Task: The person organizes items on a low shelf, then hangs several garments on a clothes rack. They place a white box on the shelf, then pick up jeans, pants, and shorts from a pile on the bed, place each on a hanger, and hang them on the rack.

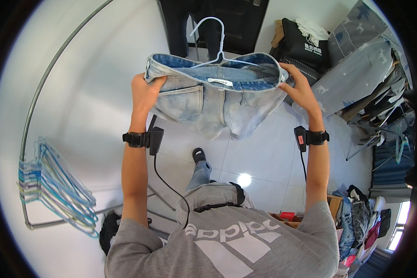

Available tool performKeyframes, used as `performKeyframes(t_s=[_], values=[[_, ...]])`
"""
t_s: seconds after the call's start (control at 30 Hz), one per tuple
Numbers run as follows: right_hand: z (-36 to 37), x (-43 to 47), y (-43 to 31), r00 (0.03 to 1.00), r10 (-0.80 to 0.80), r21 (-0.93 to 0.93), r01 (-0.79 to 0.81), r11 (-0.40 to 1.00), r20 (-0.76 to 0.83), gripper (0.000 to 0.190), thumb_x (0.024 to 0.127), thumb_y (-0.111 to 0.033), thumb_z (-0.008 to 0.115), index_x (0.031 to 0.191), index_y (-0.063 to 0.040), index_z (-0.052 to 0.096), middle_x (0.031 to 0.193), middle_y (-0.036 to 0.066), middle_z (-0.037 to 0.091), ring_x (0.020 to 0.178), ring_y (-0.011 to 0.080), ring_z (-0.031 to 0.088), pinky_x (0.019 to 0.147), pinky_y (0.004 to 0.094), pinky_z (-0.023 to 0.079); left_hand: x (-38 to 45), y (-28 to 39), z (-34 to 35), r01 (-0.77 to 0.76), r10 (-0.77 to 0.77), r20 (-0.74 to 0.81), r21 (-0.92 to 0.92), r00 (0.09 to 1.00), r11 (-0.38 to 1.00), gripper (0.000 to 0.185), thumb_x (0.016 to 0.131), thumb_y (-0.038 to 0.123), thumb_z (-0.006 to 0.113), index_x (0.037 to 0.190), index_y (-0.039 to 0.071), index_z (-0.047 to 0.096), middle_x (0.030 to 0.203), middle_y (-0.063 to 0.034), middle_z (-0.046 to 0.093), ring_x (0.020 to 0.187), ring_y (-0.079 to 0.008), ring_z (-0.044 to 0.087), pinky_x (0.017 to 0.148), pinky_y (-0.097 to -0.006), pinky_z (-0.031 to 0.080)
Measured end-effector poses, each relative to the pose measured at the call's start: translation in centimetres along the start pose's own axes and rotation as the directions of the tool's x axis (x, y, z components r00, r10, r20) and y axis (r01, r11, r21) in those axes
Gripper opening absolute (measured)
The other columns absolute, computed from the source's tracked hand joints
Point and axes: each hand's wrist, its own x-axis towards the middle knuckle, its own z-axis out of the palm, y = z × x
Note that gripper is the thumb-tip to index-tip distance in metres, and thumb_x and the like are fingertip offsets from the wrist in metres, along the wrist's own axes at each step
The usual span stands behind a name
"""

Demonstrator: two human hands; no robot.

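Observation:
A pair of faded blue denim jeans point(212, 104) is held up in front of me, its waistband spread and facing upward. My left hand point(147, 90) grips the waistband at its left end, thumb over the outside. At the opposite end, my right hand point(296, 83) pinches the waistband near a side seam. A pale blue hanger point(221, 41) sits with its arms inside the waist opening and its hook rising above. Whether its ends press against the denim is hard to tell. A white label point(220, 82) is on the inner waistband.
A metal clothes rail point(38, 90) curves along the left, with several hangers point(60, 187) bunched on it. Dark trousers point(175, 27) hang near the black door point(241, 24). To the right stand a patterned grey cover point(354, 73), a folding rack point(375, 137) and piled clothes point(359, 215).

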Motion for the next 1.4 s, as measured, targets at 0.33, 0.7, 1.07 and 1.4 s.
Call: performKeyframes(t_s=[0.33,0.7,1.07,1.4], values=[[2.4,16.2,5.9,0.93,0.305,0.074,-0.296,0.952,-0.207,0.047,0.1,-0.035,0.061,0.087,0.01,0.063,0.067,0.001,0.056,0.067,0.0075,0.046,0.061,0.0294,0.043,18.1,-4.9,1.7,0.024,-0.015,0.12,-0.073,0.993,0.997,0.048,0.091,0.039,0.072,0.087,-0.008,0.072,0.07,-0.0048,0.067,0.066,-0.0118,0.055,0.063,-0.031,0.045],[4.4,30.9,10.1,0.963,0.222,0.235,-0.182,0.955,-0.155,0.042,0.088,-0.034,0.077,0.098,0.006,0.072,0.085,0.006,0.071,0.082,0.0126,0.063,0.08,0.0312,0.052,33.7,-9.9,1.6,-0.059,0.063,0.086,-0.04,0.994,0.997,0.041,0.093,0.033,0.07,0.084,-0.007,0.07,0.067,-0.0029,0.062,0.065,-0.01,0.053,0.061,-0.0311,0.044],[5.0,48.9,16.0,0.974,0.213,0.394,-0.167,0.904,-0.077,0.042,0.09,-0.035,0.077,0.101,0.006,0.074,0.086,0.006,0.073,0.08,0.0109,0.064,0.076,0.0273,0.051,49.8,-14.9,2.0,-0.051,0.049,0.136,0.011,0.989,0.999,0.048,0.099,0.041,0.063,0.092,-0.006,0.069,0.081,-0.0019,0.066,0.076,-0.0097,0.055,0.071,-0.0296,0.046],[5.1,60.0,22.3,0.984,0.156,0.346,-0.117,0.931,-0.088,0.042,0.09,-0.036,0.077,0.105,0.003,0.075,0.088,0.008,0.074,0.078,0.0118,0.065,0.075,0.0278,0.051,56.5,-18.9,4.6,-0.043,0.044,0.008,-0.136,0.999,0.99,0.035,0.102,0.029,0.061,0.115,-0.003,0.067,0.104,-0.0026,0.071,0.095,-0.0105,0.061,0.09,-0.0287,0.047]])
